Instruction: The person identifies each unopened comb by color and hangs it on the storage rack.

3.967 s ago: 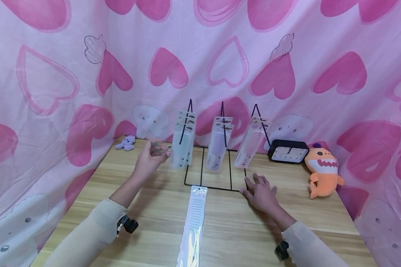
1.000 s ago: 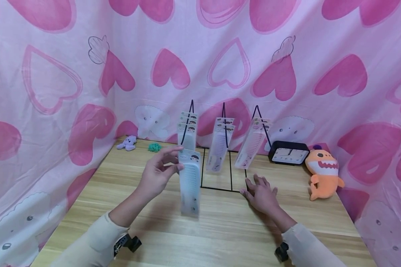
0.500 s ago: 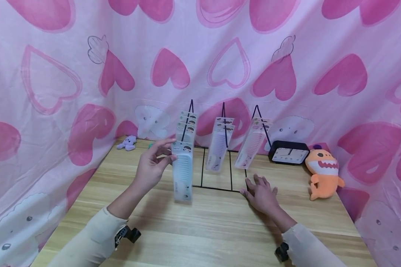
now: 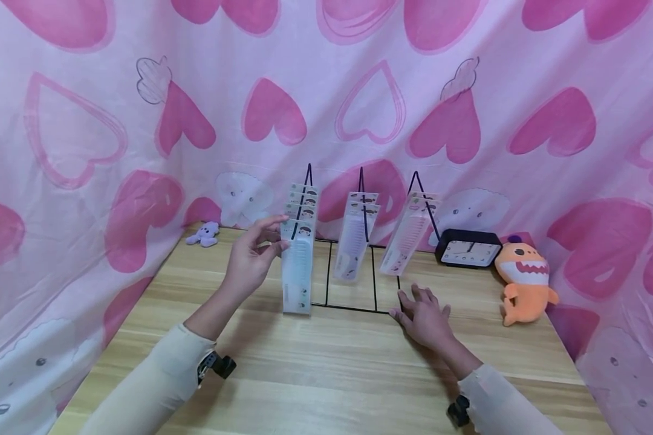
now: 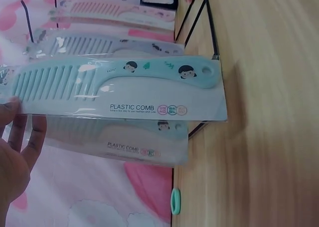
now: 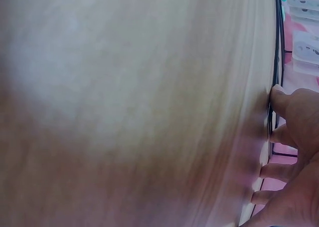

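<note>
My left hand (image 4: pixel 250 257) pinches the upper left edge of a packaged mint-green comb (image 4: pixel 298 272), between thumb and fingers. The comb hangs upright at the front end of the rack's left hook, overlapping several like packs (image 4: pixel 303 196) behind it. In the left wrist view the comb's sleeve (image 5: pixel 134 107) reads "PLASTIC COMB". My right hand (image 4: pixel 427 317) rests with spread fingers at the front right corner of the black wire rack (image 4: pixel 354 309); in the right wrist view its fingertips (image 6: pixel 279 95) touch the rack's base wire.
Purple comb packs (image 4: pixel 354 241) hang on the middle hook and pink ones (image 4: pixel 408 235) on the right. A black clock (image 4: pixel 470 248) and an orange shark plush (image 4: pixel 525 284) stand right of the rack. A small purple toy (image 4: pixel 204 234) lies back left; heart-printed cloth surrounds the table.
The comb pack that lay on the table is now in my left hand. Over the last second it has moved up and back to the left hook. The right hand stays put.
</note>
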### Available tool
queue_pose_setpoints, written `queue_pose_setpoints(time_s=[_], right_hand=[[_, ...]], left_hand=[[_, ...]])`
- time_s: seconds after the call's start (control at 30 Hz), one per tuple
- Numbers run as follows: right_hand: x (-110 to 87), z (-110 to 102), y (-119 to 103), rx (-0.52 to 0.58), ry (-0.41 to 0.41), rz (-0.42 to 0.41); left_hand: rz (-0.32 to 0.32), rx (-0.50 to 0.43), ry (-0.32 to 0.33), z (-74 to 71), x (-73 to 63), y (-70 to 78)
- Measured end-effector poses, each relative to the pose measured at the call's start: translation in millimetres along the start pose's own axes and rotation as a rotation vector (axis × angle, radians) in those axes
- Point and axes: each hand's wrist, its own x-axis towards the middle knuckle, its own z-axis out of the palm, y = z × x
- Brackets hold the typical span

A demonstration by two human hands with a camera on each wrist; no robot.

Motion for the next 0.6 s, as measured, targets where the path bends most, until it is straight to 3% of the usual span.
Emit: queue_pose_setpoints(time_s=[0.17,0.4,0.6], right_hand=[[-1.7,1,-2,-0.007,0.006,-0.014],[-4.0,0,-6,-0.017,0.012,-0.037],[-3.9,-3,-6,-0.016,0.014,-0.039]], left_hand=[[0.028,-0.001,0.027,1.6,10.6,-6.7],[0.059,-0.008,0.038,-3.0,11.9,-10.4],[-0.013,-0.050,0.007,-9.6,8.3,-13.6]])
